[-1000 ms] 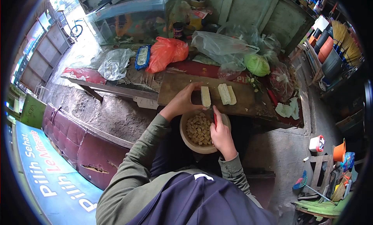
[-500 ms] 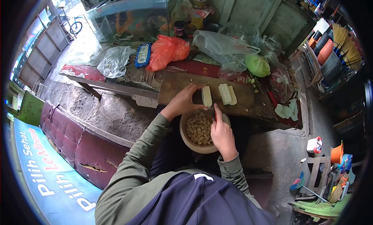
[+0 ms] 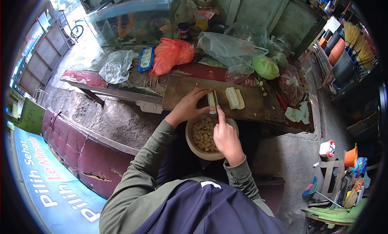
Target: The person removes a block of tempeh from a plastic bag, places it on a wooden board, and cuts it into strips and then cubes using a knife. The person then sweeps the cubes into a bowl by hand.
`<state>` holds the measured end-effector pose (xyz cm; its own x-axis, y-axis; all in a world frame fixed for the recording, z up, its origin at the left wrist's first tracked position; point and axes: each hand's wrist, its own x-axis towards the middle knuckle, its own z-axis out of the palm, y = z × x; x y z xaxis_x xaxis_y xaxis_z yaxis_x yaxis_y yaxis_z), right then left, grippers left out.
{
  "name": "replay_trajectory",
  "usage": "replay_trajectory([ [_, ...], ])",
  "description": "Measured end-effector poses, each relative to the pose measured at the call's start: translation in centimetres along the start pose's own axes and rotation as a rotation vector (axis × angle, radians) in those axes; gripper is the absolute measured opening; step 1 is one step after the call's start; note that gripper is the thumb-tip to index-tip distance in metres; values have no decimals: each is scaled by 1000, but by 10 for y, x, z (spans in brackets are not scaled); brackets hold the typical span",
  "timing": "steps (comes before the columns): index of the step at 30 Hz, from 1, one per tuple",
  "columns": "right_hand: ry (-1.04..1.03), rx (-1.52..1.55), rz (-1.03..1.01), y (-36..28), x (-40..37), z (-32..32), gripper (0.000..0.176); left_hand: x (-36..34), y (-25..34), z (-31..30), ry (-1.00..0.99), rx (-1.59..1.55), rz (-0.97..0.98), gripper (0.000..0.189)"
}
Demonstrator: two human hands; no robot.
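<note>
A pale block of tempeh (image 3: 211, 99) lies near the front edge of the wooden cutting board (image 3: 182, 89). My left hand (image 3: 187, 109) is closed on it, fingers at the far end and thumb at the near end. In my right hand (image 3: 227, 140) is a knife (image 3: 216, 100) with a red handle, its blade along the right side of the block. Two more tempeh slabs (image 3: 233, 98) lie to the right on the board. Below the board's front edge sits a round bowl (image 3: 211, 156) holding many small tempeh cubes (image 3: 203, 134).
On the low table are a red plastic bag (image 3: 171, 56), clear bags (image 3: 230, 46), a cabbage (image 3: 265, 67) and a blue-edged sponge (image 3: 146, 59). Behind stands a fish tank (image 3: 133, 26). A torn maroon bench (image 3: 97, 161) is at left, brooms (image 3: 359, 44) at right.
The knife has come up from above the bowl onto the tempeh block, its blade now along the block's right side. My left hand has stayed on the block.
</note>
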<state>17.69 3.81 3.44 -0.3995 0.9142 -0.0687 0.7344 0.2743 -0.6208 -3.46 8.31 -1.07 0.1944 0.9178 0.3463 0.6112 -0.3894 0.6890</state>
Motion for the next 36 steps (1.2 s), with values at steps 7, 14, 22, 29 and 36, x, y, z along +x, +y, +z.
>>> replay_trajectory([
  [7, -24, -3, 19, -4, 2, -4, 69, 0, 1, 1, 4, 27, -6, 74],
  [14, -19, -22, 1, -6, 4, -7, 67, -1, 1, 2, 7, 35, -2, 74],
  [22, -133, 6, 4, -4, 23, -25, 57, 0, 2, 2, 4, 21, -6, 74],
  [29, -143, -76, -20, -12, 33, -20, 54, -1, 2, 1, -7, 17, -18, 74],
  [36, -290, -5, 150, -30, 43, -37, 47, -1, 4, 5, 17, 92, 20, 81],
])
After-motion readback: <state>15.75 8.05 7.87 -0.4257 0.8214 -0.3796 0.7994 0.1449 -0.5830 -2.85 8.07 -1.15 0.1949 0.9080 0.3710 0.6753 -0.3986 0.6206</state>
